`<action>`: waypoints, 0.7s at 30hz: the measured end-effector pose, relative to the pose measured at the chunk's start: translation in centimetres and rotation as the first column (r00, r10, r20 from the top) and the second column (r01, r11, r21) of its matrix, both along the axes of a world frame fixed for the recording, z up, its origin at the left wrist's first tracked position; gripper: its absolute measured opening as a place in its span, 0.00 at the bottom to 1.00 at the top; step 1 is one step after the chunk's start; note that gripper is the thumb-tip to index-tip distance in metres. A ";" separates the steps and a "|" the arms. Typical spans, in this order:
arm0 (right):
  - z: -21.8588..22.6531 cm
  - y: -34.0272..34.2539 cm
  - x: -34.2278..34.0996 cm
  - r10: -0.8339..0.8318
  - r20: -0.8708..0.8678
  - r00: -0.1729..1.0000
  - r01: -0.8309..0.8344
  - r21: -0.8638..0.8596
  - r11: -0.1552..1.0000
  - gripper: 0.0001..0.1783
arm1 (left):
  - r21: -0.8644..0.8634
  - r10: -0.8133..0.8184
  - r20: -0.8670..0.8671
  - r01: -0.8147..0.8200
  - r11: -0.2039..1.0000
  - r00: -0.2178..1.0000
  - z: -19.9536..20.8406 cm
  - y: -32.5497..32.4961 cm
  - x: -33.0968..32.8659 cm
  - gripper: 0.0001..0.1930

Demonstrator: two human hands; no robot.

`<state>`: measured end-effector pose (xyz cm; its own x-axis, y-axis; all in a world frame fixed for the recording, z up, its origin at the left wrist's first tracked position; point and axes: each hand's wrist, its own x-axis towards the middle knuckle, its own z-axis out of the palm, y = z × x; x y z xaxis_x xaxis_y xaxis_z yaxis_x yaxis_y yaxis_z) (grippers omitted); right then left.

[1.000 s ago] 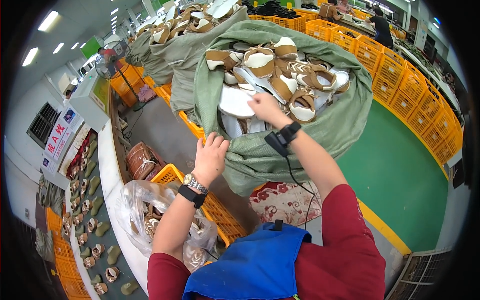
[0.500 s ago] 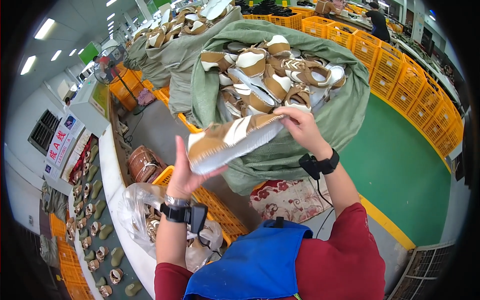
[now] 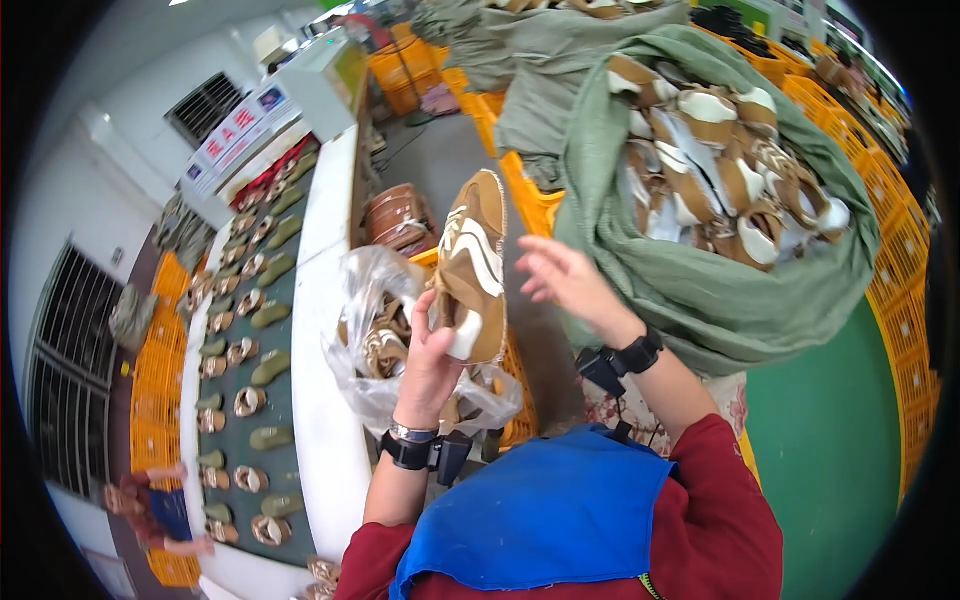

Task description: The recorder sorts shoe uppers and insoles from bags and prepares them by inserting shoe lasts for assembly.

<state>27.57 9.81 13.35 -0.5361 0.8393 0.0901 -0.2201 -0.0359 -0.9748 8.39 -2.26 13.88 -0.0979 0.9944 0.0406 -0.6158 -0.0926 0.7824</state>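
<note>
My left hand (image 3: 428, 360) grips a brown and white shoe upper (image 3: 474, 265) at its heel end. The upper stands toe up, with white side stripes, laces and a stitched edge along its right side. Just right of it is my right hand (image 3: 565, 280), fingers spread and holding nothing. A big green sack (image 3: 690, 285) at the right holds many similar brown and white uppers (image 3: 706, 115). Below and left of the held upper, a clear plastic bag (image 3: 345, 350) contains more of them, beside an orange crate (image 3: 520, 405).
At the left runs a green conveyor belt (image 3: 235, 432) with rows of uppers and green foot-shaped pieces, edged by a white ledge (image 3: 335, 470). Another person (image 3: 140, 508) is beyond it. Orange crates (image 3: 905, 300) line the right. A brown basket-like container (image 3: 397, 217) sits beside the ledge.
The upper has swung from nearly level over the sack to upright, farther left. My right hand has let go of its toe end. The view has turned left toward the belt.
</note>
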 end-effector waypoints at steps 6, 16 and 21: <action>-1.9 -3.6 -6.4 0.271 -0.100 0.957 -0.267 0.055 0.962 0.45 | 0.245 0.398 -0.713 -0.327 0.913 0.577 -1.9 -2.2 0.5 0.46; -3.1 -2.5 -5.0 0.194 -0.130 0.972 -0.187 0.066 0.980 0.36 | -0.094 0.164 -0.303 -0.201 0.975 0.939 -1.2 -1.6 0.9 0.31; -0.4 -1.7 -0.6 0.269 -0.057 0.961 -0.265 0.072 0.962 0.41 | -0.093 0.070 -0.192 -0.089 0.992 0.979 -0.3 -0.1 3.2 0.24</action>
<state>26.93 8.10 13.00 -0.7309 0.6581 0.1806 -0.2744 -0.0412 -0.9607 11.58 -2.39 13.54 -0.1770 0.9836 -0.0337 -0.4503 -0.0505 0.8914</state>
